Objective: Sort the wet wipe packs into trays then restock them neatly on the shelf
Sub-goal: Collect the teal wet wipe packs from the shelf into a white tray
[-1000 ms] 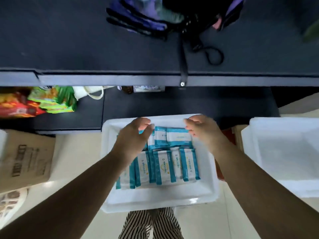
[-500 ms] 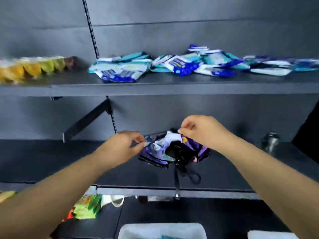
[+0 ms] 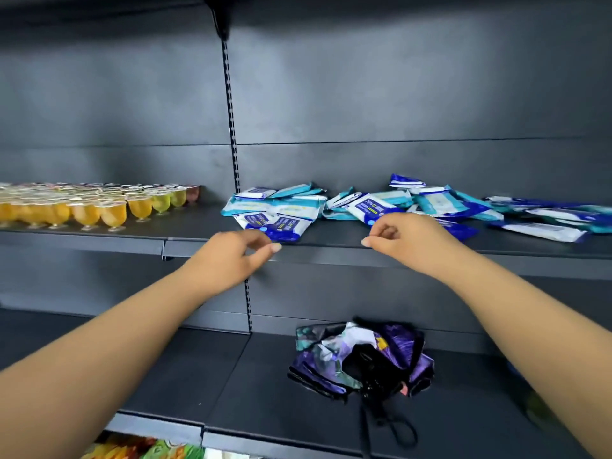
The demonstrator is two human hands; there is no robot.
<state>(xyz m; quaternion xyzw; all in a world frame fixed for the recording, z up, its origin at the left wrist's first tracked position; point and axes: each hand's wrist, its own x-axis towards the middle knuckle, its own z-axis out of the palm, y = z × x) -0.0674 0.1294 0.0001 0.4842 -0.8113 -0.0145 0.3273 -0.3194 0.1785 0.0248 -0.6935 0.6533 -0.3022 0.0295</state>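
Both bare forearms are stretching up and forward toward the dark shelf (image 3: 331, 241), wrists roughly level with its front lip. The left hand (image 3: 236, 251) is hovering at the edge with fingers loosely curled and the thumb reaching toward the index fingertip, holding nothing, its fingertips just short of a blue-and-white pack (image 3: 281, 225) overhanging the front. The right hand (image 3: 402, 236) is sitting slightly higher, knuckles up, fingers bent into a loose curl with nothing between them, in front of the scattered wet wipe packs (image 3: 374, 203). Those packs are lying in untidy overlapping heaps across the shelf's middle and right. Yellow jelly cups (image 3: 99, 210) are standing in rows at the left. On the shelf below, a folded purple umbrella (image 3: 361, 356) is lying.
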